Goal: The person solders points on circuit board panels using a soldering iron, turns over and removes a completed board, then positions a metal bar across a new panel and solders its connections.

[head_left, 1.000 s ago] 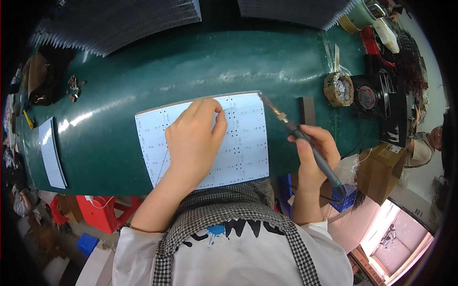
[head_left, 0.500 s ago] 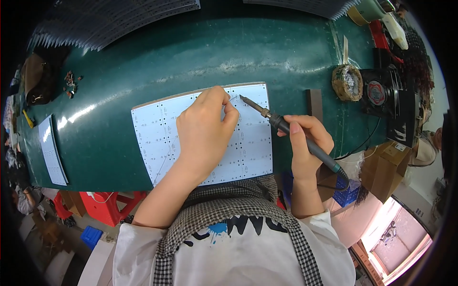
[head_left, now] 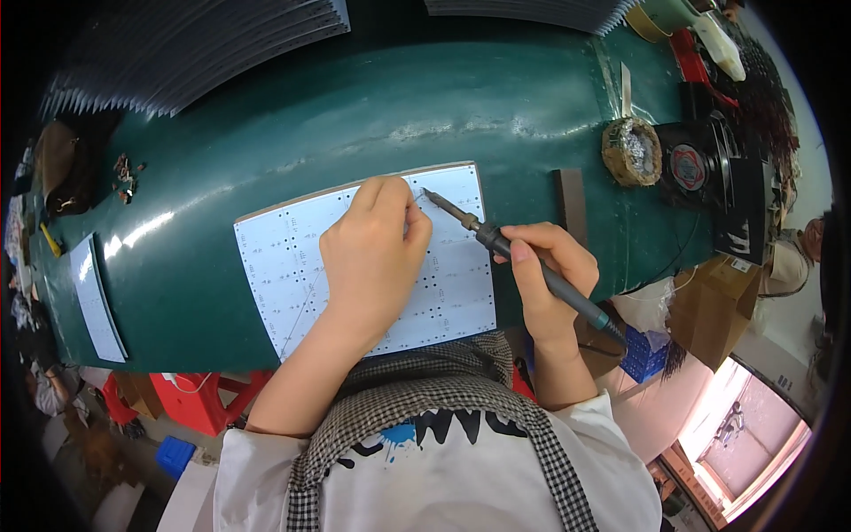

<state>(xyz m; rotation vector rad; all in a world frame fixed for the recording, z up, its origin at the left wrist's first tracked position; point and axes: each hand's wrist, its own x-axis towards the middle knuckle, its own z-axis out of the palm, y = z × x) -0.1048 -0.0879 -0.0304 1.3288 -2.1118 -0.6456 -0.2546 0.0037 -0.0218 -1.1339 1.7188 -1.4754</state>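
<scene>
A white circuit board panel [head_left: 461, 293] with rows of small dark dots and printed marks lies on the green table. My left hand [head_left: 370, 253] is closed above its middle, thumb and fingers pinching a thin solder wire [head_left: 306, 309]. The wire trails down across the panel to its lower left edge; the short end by my fingertips is hard to see. My right hand [head_left: 551, 273] is wrapped round a soldering iron [head_left: 572, 297] like a pen. The iron's tip points at the panel's upper right part, close to my left fingertips; whether it touches cannot be made out.
A dark bar [head_left: 569, 206] lies right of the panel. Beyond it stand a round tin-like pot [head_left: 631, 151] with silvery contents and a black device [head_left: 696, 164]. White panels [head_left: 97, 301] lie at left, small brown pieces [head_left: 125, 177] farther back. Stacked boards [head_left: 204, 53] line the far edge.
The view has shifted, so the panel and both hands sit slightly farther left. The iron's tip has stayed near my left fingertips, and both hands keep their hold.
</scene>
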